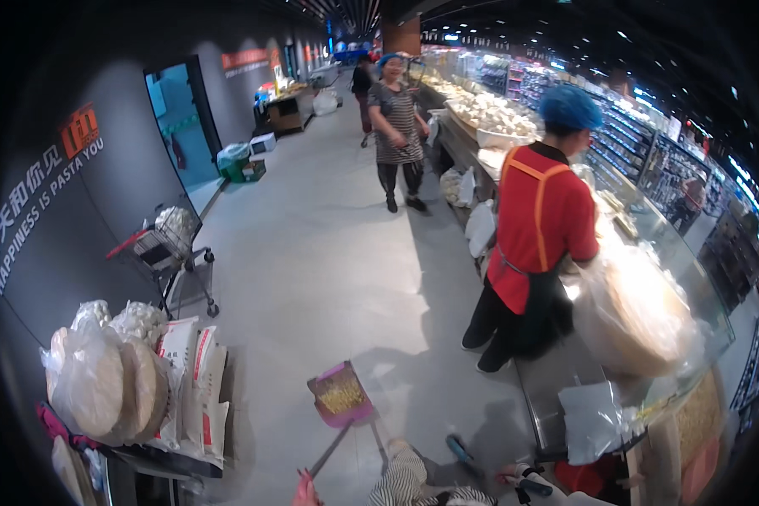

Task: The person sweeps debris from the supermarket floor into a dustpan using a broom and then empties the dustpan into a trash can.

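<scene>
My left hand (307,490), at the bottom edge, is closed around the long dark handle (332,449) of a purple dustpan. The dustpan (348,417) rests on the floor ahead, with a heap of yellowish crumb-like debris in it. What looks like my right hand (511,473) is at the lower right, beside a short dark handle-like piece (534,487); blur hides whether the fingers grip it. A blue-grey object (458,446), perhaps a brush head, lies to the left of that hand. Black-and-white striped cloth (408,474) shows between the hands.
A person in a red top (541,209) works at the right counter by a large bagged round item (635,310). Another person (397,126) stands in the aisle, with someone behind. At left are bagged flat rounds (92,386), printed sacks (177,354) and a shopping cart (161,246).
</scene>
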`<state>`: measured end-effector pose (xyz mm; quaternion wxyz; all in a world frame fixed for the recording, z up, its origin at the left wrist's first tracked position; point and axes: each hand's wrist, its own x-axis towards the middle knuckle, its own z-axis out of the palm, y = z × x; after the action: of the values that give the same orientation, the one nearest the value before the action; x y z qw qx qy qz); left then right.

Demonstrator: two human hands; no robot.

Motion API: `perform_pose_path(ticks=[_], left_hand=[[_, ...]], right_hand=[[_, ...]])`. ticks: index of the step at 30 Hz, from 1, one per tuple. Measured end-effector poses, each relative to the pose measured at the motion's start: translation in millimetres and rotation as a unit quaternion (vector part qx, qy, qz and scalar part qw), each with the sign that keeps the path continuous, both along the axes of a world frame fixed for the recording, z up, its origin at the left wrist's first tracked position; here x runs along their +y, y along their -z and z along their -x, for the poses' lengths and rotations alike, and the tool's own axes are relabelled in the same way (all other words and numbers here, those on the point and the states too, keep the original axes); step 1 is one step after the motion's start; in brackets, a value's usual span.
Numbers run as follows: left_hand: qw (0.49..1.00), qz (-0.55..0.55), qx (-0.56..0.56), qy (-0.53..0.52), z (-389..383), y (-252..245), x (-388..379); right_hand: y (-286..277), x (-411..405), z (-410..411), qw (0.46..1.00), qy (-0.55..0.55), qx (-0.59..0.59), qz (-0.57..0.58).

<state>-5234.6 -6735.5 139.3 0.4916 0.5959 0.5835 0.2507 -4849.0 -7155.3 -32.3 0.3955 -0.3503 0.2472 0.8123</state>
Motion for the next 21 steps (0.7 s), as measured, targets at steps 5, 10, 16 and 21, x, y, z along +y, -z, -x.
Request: perform_pose_path(ticks=[5,10,16,21], left_hand=[[0.995,0.016,-0.08,-0.06,-135,-2,143],[0.946,0.057,-0.246,-0.204,-230,-9,280],[0.947,0.02,-0.219,-0.232,-318,5,413],[0.93,-0.017,-0.253,-0.267,-427,-29,518]], right_hand=[[-25,115,-79,0.981,0.036,-0.132,0.139],[-18,176,-157,0.949,0.253,-0.025,0.188],[-5,297,-303,0.888,0.298,0.18,0.299],[34,478,-470,0.98,-0.039,0.171,-0.096]])
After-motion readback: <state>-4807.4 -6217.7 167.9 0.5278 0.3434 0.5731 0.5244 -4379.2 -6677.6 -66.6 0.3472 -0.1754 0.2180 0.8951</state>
